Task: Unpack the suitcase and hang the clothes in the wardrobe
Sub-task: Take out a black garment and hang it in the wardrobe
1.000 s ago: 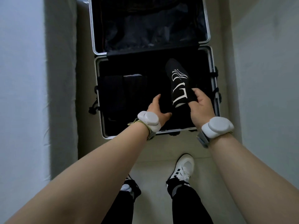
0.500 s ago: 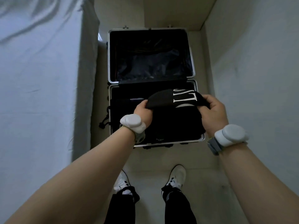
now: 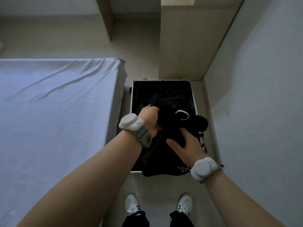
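Both hands hold the black top (image 3: pixel 165 154) tight. The left hand (image 3: pixel 148 117) squeezes a bunch of it in the middle of the frame. The right hand (image 3: pixel 188 145) grabs the cloth just below, a bit to the right. The top hangs over the open suitcase (image 3: pixel 194 102), which lies on the floor beside the bed (image 3: pixel 57 104) on the left. This looks like the taking-out step. Next, the top needs shaking open and a hanger, but I cannot see a hanger or tell where the wardrobe is.
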Demonstrator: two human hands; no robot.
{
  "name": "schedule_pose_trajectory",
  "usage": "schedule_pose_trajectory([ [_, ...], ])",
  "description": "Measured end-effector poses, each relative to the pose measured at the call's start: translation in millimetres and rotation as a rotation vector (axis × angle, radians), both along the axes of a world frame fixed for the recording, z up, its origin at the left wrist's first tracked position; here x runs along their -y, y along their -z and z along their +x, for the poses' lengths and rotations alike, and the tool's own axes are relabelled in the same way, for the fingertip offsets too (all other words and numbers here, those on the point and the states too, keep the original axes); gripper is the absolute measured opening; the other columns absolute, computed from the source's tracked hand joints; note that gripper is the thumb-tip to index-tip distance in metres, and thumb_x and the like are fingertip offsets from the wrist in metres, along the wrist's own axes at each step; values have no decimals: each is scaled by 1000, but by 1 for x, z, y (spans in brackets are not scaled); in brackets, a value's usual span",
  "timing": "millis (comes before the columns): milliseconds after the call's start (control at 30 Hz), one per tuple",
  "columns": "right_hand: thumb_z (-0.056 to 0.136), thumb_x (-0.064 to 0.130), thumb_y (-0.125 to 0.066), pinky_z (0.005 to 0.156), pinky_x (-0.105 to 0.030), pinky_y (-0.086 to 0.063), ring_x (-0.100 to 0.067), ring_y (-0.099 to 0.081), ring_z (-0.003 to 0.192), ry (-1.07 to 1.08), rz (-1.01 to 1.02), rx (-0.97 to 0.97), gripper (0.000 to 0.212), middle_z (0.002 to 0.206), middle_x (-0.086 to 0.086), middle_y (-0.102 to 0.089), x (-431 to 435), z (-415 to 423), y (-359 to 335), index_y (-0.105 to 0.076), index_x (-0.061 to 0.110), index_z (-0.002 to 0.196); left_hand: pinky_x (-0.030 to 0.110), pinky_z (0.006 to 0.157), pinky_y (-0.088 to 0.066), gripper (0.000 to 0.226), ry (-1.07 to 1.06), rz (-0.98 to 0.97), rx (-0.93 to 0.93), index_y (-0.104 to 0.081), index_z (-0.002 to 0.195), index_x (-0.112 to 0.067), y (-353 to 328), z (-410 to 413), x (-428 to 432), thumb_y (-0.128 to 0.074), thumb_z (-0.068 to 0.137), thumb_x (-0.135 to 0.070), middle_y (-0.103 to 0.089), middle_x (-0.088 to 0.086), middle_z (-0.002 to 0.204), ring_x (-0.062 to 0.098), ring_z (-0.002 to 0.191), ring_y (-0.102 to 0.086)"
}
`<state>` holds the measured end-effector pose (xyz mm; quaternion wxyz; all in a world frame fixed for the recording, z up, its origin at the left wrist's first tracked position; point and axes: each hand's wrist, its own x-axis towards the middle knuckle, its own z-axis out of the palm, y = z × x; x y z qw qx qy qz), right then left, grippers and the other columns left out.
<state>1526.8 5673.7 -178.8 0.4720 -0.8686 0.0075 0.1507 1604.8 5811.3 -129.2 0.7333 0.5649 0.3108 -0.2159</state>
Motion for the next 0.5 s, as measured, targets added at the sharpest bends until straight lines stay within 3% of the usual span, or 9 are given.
schedule_pose_trajectory([
  [67,84,47,-62,86,-21,-39,-2,-51,97,-77,-51,-123,45,104,15,-56,-9,1,-10,-52,26,122,34,72,-45,10,-47,-20,31,-49,103,-10,-30,-1,-15,-42,96,-8,-54,4,79,16,66,-53],
  [133,91,33,-58,82,-26,-42,-15,-59,98,-44,-85,-116,26,101,3,-63,-12,7,-15,-58,18,112,34,70,-47,15,-85,-5,66,-52,107,-7,-46,1,-31,-44,95,-8,-58,8,85,17,68,-55],
  [200,92,26,-56,75,-32,-46,-22,-63,85,16,9,-68,15,89,-6,-67,-20,13,-36,-62,13,97,34,67,-50,19,-82,-18,127,-56,110,-3,-64,2,-55,-45,94,-7,-62,11,88,21,68,-61],
  [267,93,22,-57,62,-26,-42,-12,-54,62,50,144,-35,17,68,-3,-59,-38,19,-67,-60,8,83,34,65,-52,14,-57,-53,191,-57,103,-7,-81,-2,-78,-46,96,-12,-64,10,85,22,72,-64],
  [333,92,19,-59,53,-20,-36,-7,-44,52,94,212,20,23,58,-1,-49,-59,26,-100,-55,7,72,34,71,-52,13,15,-29,209,-55,105,-10,-89,-10,-97,-49,97,-18,-63,8,90,23,81,-62],
  [433,87,15,-65,67,-34,-48,-19,-58,69,158,339,62,13,74,-14,-64,-93,41,-138,-65,5,80,32,83,-48,28,252,168,298,-53,116,-11,-88,-31,-118,-57,93,-24,-62,7,100,20,93,-60],
  [500,86,14,-66,78,-42,-53,-26,-66,80,166,410,54,7,85,-15,-70,-113,46,-155,-69,8,85,32,92,-49,57,386,284,400,-41,136,-16,-82,-46,-133,-67,85,-20,-57,7,117,18,105,-59],
])
